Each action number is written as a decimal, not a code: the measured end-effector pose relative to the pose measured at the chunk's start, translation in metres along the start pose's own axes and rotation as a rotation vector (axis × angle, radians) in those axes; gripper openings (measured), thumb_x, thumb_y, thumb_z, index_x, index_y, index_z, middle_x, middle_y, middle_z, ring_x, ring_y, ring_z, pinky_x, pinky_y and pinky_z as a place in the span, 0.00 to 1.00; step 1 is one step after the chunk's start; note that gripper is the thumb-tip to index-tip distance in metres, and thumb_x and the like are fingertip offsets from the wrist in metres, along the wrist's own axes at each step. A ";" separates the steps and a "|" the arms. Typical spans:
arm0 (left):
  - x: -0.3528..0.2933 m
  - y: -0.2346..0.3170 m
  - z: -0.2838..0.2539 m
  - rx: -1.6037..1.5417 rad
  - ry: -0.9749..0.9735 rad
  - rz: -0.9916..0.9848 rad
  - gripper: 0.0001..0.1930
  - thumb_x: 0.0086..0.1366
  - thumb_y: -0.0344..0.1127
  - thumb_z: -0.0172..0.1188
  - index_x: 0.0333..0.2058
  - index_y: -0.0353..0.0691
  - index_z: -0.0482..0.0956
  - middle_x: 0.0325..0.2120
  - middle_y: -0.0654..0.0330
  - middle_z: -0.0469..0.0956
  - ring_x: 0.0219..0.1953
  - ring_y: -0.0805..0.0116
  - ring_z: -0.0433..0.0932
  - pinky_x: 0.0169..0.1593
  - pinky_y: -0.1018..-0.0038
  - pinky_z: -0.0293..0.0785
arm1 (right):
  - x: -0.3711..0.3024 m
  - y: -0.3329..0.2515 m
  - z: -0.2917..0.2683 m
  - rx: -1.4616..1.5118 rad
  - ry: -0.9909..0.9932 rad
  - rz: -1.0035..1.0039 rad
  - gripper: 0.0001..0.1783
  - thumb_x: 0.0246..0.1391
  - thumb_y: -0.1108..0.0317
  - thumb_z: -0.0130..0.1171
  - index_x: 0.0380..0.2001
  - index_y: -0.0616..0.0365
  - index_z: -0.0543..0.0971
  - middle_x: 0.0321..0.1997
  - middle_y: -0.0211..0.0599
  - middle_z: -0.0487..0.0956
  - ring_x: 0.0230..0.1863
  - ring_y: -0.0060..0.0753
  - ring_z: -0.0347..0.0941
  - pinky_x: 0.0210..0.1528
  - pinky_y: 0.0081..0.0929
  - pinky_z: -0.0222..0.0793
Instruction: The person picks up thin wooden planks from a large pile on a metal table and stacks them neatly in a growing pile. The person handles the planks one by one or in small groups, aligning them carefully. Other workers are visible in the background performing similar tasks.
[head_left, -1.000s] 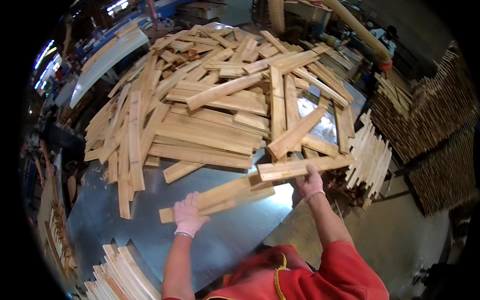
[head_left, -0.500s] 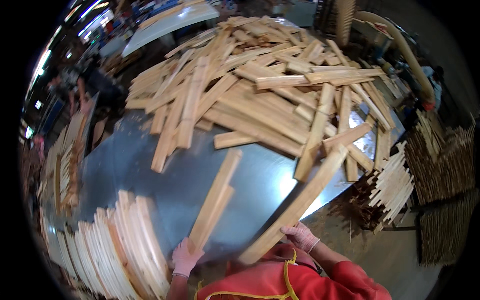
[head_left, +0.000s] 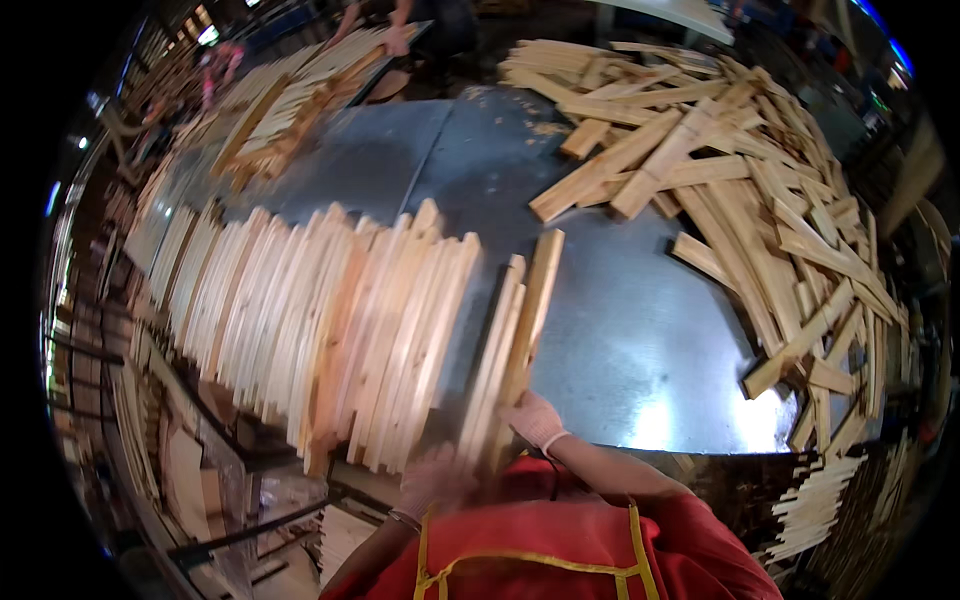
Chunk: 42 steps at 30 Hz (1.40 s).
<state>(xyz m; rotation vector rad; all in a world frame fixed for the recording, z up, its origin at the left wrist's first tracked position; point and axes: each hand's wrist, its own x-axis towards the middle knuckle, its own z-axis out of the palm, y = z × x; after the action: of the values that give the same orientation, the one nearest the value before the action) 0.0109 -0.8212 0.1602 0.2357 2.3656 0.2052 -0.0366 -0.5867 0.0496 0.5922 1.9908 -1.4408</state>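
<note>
Both hands wear pale pinkish gloves. My right hand (head_left: pixel 537 420) is closed around the lower part of a wooden strip (head_left: pixel 533 310) that points away from me over the metal table (head_left: pixel 630 320). Close along its left side are narrower, paler wooden strips (head_left: pixel 492 365). My left hand (head_left: pixel 437 478), smeared by motion, is at their lower ends and appears closed on them; its fingers are hard to make out. Left of these strips, a row of pale wooden strips (head_left: pixel 340 330) lies side by side along the table's near edge.
A loose heap of wooden strips (head_left: pixel 740 180) covers the table's far right. At the far left, another person's hands (head_left: pixel 397 38) are by a stack of strips (head_left: pixel 285 120). More strips (head_left: pixel 815 505) are stacked beyond the near right edge. A dark metal frame (head_left: pixel 270 525) stands at lower left.
My view has swung left, bringing the row of strips toward the middle. The strips from both hands, held apart before, are now side by side close to my body.
</note>
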 end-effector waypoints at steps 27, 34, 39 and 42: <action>-0.002 -0.202 -0.045 0.281 0.573 -0.510 0.41 0.75 0.48 0.59 0.80 0.39 0.55 0.78 0.46 0.59 0.80 0.46 0.57 0.80 0.53 0.55 | 0.020 0.067 -0.273 1.109 0.480 -0.286 0.16 0.65 0.55 0.68 0.45 0.51 0.76 0.35 0.27 0.76 0.31 0.25 0.71 0.34 0.27 0.70; 0.088 -0.035 -0.028 0.171 0.694 -0.066 0.49 0.69 0.52 0.67 0.81 0.41 0.53 0.80 0.51 0.56 0.81 0.49 0.55 0.81 0.59 0.52 | 0.096 0.038 -0.357 1.310 0.614 -0.409 0.21 0.63 0.66 0.67 0.57 0.58 0.79 0.48 0.37 0.84 0.46 0.39 0.83 0.52 0.40 0.82; 0.147 0.132 -0.005 0.207 0.521 0.196 0.53 0.62 0.60 0.71 0.78 0.39 0.59 0.77 0.48 0.61 0.76 0.45 0.63 0.78 0.55 0.59 | 0.017 0.033 -0.292 0.693 0.324 -0.341 0.28 0.67 0.63 0.66 0.67 0.60 0.76 0.56 0.39 0.85 0.59 0.35 0.80 0.64 0.34 0.75; 0.168 0.205 -0.002 0.226 0.429 0.295 0.55 0.60 0.62 0.72 0.78 0.43 0.58 0.75 0.46 0.62 0.74 0.42 0.65 0.75 0.53 0.64 | -0.031 0.059 -0.345 -0.088 0.769 -0.459 0.35 0.60 0.55 0.70 0.66 0.61 0.76 0.62 0.54 0.81 0.65 0.54 0.77 0.71 0.46 0.70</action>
<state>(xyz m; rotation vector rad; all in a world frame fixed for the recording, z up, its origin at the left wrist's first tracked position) -0.0876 -0.5844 0.0944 0.7137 2.7724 0.1367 -0.0480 -0.2407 0.1088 0.7613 2.9294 -1.5006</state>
